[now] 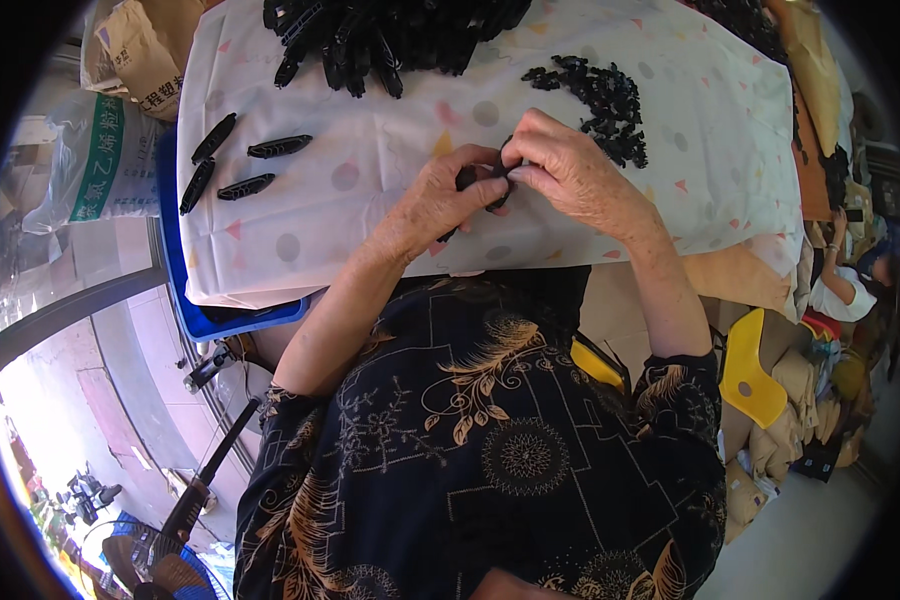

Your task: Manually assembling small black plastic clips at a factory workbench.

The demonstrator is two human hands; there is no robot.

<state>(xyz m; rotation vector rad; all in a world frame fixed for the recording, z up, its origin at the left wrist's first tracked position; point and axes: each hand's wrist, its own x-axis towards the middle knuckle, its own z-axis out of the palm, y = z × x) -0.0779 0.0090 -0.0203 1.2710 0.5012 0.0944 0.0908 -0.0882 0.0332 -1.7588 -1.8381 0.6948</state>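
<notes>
Both my hands meet over the near middle of a cloth-covered table (345,240). With fingers and thumb, my left hand (440,195) grips a slim black plastic part (466,178), which is partly hidden by the fingers. My right hand (575,175) pinches at its upper end, thumb against forefinger; whether a second small piece sits there I cannot make out. Off to the left lie several long black plastic parts (280,146), apart from one another or nearly touching. Beyond my right hand spreads a heap of small black pieces (610,110).
A big pile of long black parts (390,40) covers the table's far side. A blue tray (245,325) shows under the left edge, near a plastic sack (120,165) and a cardboard box (90,60). To the right are a yellow chair (755,370) and another person (845,290).
</notes>
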